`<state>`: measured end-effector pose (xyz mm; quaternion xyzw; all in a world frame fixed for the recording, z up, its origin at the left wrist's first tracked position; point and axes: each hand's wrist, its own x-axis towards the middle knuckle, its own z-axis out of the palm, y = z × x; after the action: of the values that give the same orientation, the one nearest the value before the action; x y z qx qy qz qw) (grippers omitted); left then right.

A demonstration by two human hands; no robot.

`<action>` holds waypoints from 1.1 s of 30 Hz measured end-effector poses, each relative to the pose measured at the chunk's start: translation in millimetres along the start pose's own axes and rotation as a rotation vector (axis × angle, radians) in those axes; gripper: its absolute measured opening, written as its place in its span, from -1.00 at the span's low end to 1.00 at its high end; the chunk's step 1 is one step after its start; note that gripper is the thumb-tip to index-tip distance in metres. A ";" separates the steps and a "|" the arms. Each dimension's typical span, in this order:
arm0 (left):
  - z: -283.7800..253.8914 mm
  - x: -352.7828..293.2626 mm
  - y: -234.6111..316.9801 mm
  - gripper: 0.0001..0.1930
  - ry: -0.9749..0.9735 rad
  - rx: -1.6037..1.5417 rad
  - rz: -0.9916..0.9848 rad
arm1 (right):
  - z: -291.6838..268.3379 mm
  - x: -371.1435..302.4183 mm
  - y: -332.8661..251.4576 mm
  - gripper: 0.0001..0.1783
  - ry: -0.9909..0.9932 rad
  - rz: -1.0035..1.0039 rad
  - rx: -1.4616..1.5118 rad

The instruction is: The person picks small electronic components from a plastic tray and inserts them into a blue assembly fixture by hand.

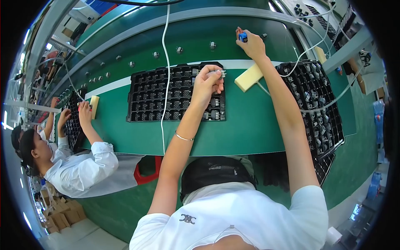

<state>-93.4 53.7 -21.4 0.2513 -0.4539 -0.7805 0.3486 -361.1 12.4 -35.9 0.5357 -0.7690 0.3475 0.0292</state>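
Observation:
My left hand (207,84) is closed on a small metal part (219,73) with thin pins, held over the right side of a black compartment tray (146,98) on the green bench. My right hand (251,44) reaches far forward to the moving green belt and pinches a small blue and red component (242,36) there. Several small grey parts (179,50) ride in a row along the belt. A few finished parts (213,113) sit in the tray's right-hand compartments.
A yellow foam block (248,77) lies right of the tray. A second black tray (314,106) full of parts stands at right, crossed by white cables (166,62). A co-worker in white (83,166) works at left beside another tray and foam block (94,106).

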 end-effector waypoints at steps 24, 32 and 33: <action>28.1 -22.2 10.4 -0.78 -0.133 0.418 0.025 | -83.2 -143.0 -55.5 -0.71 -0.543 0.420 1.214; -16.4 -9.9 42.7 -0.64 0.439 1.486 0.331 | -103.4 -136.3 -35.9 -0.67 -0.099 0.232 0.800; -23.9 -10.0 46.3 -0.64 0.475 1.648 0.265 | -101.5 -136.3 -32.4 -0.67 -0.091 0.236 0.796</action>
<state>-55.5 32.6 9.2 0.5253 -0.8154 -0.0826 0.2289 -309.2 173.3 0.4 0.4281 -0.6313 0.5945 -0.2545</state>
